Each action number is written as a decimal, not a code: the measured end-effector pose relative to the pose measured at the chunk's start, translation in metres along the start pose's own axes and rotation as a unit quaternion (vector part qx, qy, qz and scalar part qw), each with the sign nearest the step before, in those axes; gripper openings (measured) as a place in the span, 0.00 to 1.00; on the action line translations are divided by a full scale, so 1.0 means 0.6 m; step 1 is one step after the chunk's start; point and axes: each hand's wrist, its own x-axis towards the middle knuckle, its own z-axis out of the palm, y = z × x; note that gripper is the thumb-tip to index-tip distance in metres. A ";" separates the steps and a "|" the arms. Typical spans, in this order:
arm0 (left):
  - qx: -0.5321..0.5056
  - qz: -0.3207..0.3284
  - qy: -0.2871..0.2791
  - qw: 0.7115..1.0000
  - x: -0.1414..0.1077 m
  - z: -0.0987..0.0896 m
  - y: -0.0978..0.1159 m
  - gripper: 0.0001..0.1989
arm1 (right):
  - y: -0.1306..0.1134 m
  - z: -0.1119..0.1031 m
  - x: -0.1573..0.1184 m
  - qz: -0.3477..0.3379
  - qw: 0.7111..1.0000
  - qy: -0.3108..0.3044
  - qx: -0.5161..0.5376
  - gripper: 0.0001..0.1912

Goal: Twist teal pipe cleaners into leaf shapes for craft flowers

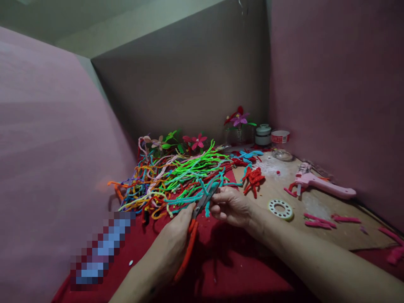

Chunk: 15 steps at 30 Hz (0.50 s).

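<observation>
My left hand is closed around scissors with red-orange handles, their dark blades pointing up and away. Turquoise fuzzy stems lie at the blades. My right hand pinches a turquoise piece beside the blade tips, its fingertips close to the metal. Just behind both hands spreads a large pile of fuzzy stems in green, pink, orange, yellow and turquoise.
On the right, a cardboard sheet bears a pink glue gun, a white holed ring, red fuzzy pieces and pink stems. Fuzzy flowers and a lidded jar stand behind. Walls rise on both sides.
</observation>
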 end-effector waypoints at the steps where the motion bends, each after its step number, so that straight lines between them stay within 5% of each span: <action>1: 0.009 -0.005 0.002 1.000 0.000 0.003 -0.003 0.25 | 0.002 0.001 0.001 0.000 1.000 0.007 -0.003 0.09; 9: 0.004 -0.055 -0.057 0.997 0.003 -0.004 0.004 0.24 | 0.015 0.017 0.000 0.003 0.997 0.069 0.017 0.09; 15: 0.006 -0.145 -0.063 0.987 0.008 0.004 0.003 0.11 | 0.010 0.015 0.003 0.020 0.993 0.118 0.001 0.10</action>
